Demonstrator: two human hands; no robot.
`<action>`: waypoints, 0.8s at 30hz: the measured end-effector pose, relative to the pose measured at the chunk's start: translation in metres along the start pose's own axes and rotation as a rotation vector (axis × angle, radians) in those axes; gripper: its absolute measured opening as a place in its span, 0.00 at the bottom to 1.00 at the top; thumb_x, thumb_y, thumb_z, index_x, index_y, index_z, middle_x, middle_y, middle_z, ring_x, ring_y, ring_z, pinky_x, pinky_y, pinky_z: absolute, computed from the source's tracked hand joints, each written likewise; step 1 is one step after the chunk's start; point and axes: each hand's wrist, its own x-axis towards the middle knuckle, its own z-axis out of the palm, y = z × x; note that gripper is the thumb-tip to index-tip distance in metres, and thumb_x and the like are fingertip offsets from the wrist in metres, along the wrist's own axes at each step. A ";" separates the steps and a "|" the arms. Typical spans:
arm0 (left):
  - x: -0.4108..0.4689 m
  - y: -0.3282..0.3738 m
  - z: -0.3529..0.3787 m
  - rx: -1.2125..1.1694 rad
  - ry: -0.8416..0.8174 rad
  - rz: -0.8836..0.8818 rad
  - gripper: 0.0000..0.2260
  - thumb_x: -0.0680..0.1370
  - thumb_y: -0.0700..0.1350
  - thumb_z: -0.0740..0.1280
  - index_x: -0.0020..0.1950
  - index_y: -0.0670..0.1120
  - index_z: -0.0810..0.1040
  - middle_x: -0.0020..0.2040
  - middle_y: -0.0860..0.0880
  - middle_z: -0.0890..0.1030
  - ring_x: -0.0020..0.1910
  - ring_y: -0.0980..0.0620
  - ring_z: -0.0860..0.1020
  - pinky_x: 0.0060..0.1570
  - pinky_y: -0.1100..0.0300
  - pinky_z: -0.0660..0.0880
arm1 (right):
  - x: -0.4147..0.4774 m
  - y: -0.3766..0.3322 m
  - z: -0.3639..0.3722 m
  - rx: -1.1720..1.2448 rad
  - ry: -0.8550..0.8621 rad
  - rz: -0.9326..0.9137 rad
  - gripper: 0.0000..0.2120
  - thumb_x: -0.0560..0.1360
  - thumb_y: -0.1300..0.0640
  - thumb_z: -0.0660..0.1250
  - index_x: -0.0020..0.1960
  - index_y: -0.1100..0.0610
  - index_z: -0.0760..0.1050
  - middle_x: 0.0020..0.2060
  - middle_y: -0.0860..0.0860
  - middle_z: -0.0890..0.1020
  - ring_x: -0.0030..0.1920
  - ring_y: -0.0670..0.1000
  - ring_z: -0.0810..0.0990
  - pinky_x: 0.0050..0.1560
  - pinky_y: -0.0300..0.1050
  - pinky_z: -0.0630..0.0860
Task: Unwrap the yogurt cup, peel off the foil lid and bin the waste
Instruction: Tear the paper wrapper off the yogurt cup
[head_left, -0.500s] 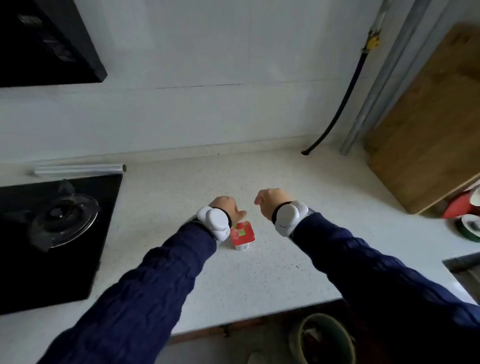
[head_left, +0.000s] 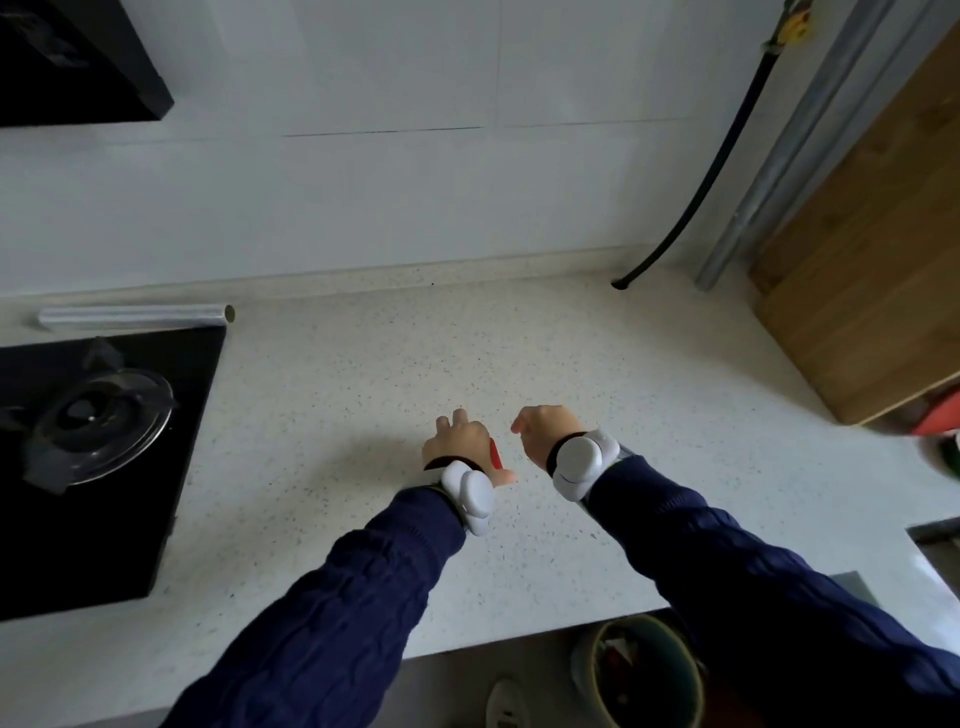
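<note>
The table (head_left: 363, 395) is mostly bare. The left hand (head_left: 460, 441) covers the yogurt cup (head_left: 496, 453), fingers curled round it, only a red sliver showing on its right side. The right hand (head_left: 545, 428) hovers just beside, fingers loosely curled, holding nothing. Half a second back the cup's red top was in plain view, ungripped.

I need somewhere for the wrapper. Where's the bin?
The bin sits on the floor below the counter edge, under the right arm, bottom right of the head view.
</note>
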 end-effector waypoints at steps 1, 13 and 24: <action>0.000 -0.001 0.000 -0.008 0.002 -0.002 0.25 0.65 0.62 0.70 0.52 0.45 0.74 0.59 0.46 0.71 0.59 0.45 0.69 0.42 0.54 0.67 | 0.000 0.000 0.001 -0.003 -0.003 -0.001 0.20 0.77 0.65 0.52 0.63 0.55 0.74 0.63 0.54 0.77 0.62 0.55 0.76 0.59 0.45 0.73; 0.003 0.000 0.007 -0.020 -0.004 0.048 0.23 0.65 0.60 0.70 0.50 0.45 0.75 0.56 0.46 0.73 0.54 0.46 0.73 0.40 0.54 0.68 | 0.014 -0.006 0.007 -0.033 -0.033 -0.047 0.19 0.78 0.64 0.53 0.63 0.55 0.74 0.62 0.54 0.78 0.60 0.55 0.77 0.58 0.46 0.74; -0.004 -0.011 -0.008 -0.134 -0.092 0.166 0.16 0.70 0.46 0.68 0.55 0.40 0.74 0.57 0.43 0.77 0.51 0.44 0.79 0.49 0.55 0.75 | 0.015 -0.014 0.018 -0.172 -0.109 -0.126 0.19 0.79 0.61 0.51 0.68 0.55 0.69 0.65 0.53 0.76 0.64 0.54 0.75 0.62 0.44 0.72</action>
